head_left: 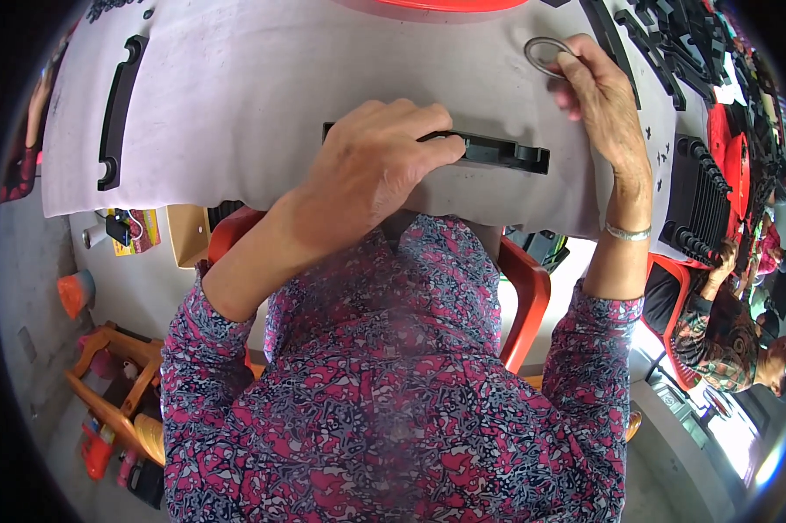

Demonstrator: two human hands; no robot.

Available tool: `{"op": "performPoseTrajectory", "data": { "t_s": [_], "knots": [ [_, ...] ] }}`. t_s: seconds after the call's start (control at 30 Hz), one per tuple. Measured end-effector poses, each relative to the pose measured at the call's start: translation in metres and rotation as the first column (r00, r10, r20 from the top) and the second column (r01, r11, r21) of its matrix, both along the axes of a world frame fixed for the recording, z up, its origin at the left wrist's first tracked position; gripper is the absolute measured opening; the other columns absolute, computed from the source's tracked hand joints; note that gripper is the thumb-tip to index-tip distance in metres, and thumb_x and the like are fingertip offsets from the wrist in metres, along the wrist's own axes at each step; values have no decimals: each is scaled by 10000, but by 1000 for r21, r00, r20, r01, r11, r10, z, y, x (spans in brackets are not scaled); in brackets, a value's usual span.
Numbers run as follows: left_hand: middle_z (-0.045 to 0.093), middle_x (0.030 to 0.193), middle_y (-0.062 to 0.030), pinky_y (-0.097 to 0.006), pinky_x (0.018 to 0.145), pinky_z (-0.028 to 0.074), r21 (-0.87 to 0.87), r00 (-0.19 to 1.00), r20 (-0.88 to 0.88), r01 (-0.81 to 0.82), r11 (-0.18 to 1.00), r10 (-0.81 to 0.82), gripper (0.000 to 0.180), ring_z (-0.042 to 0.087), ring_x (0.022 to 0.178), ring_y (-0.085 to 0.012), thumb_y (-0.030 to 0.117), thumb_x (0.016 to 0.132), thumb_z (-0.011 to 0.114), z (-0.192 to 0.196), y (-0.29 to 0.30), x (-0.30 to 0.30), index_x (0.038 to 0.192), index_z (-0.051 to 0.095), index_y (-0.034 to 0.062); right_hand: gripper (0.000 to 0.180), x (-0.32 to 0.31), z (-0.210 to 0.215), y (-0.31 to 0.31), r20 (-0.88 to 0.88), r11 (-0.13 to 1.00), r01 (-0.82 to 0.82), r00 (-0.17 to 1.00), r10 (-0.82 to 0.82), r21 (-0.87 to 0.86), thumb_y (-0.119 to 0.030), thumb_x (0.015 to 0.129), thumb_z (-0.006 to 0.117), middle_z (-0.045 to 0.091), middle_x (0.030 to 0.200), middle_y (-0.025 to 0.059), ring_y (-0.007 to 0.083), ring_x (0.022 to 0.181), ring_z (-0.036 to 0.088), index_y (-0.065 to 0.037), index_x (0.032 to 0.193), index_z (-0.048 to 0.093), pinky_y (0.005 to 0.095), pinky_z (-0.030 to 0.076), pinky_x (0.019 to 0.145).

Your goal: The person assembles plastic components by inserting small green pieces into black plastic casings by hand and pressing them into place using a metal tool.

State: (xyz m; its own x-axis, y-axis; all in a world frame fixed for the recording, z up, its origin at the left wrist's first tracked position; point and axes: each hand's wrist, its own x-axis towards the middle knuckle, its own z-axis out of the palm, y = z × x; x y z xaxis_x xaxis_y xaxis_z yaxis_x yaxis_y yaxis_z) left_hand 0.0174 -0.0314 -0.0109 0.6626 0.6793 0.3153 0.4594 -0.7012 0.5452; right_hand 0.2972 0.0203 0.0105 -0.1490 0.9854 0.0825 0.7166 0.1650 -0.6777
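Head view, looking down: a long black plastic bar (484,150) is pinned flat on the grey-covered bench (262,78) by the left hand (371,166), whose fingers are curled over the bar's left end. The bar's right end juts out toward the right hand (602,91). A thin metal ring (545,54) is pinched between the fingertips of the right hand, just above the bar. A second black plastic bar (118,109) is seen well left of the left hand. Stacked black parts (698,196) lie right of the right wrist.
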Motion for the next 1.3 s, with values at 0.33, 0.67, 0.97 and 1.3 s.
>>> {"op": "performPoseTrajectory", "data": {
  "t_s": [0.33, 0.67, 0.97, 1.3],
  "knots": [
    [687, 1095, -99, -403, 815, 511, 91, 995, 82, -61, 994, 53, 289, 655, 945, -309, -5, 745, 682, -10, -5, 3, 1023, 701, 69, 318, -34, 50, -39, -960, 988, -112, 250, 128, 103, -322, 1061, 507, 369, 663, -38, 79, 495, 220, -93, 840, 513, 257, 212, 472],
    [688, 1084, -112, -408, 844, 511, 115, 994, 92, -61, 991, 51, 210, 662, 980, -307, 39, 795, 724, -12, -6, 5, 1004, 707, 46, 623, -81, 26, -42, -992, 979, -196, 127, -24, -48, -597, 1045, 380, 274, 529, -37, 97, 462, 168, -125, 639, 357, 282, 181, 459],
    [669, 1040, -99, -395, 842, 505, 91, 995, 97, -32, 995, 23, 241, 648, 967, -310, 24, 789, 719, -13, -1, 5, 1028, 694, 37, 624, -90, 28, -40, -962, 984, -176, 268, 45, -3, -567, 1040, 439, 265, 521, -39, 84, 457, 197, -125, 609, 350, 268, 185, 445],
    [652, 1023, -60, -348, 883, 505, -240, 915, 390, 204, 949, -97, 126, 632, 965, -231, 34, 832, 734, 6, 33, 20, 944, 676, 30, 629, -106, 34, -41, -918, 993, -120, 395, 25, -24, -529, 1009, 552, 243, 527, -37, 84, 450, 220, -118, 593, 322, 272, 188, 428]
  ]
}}
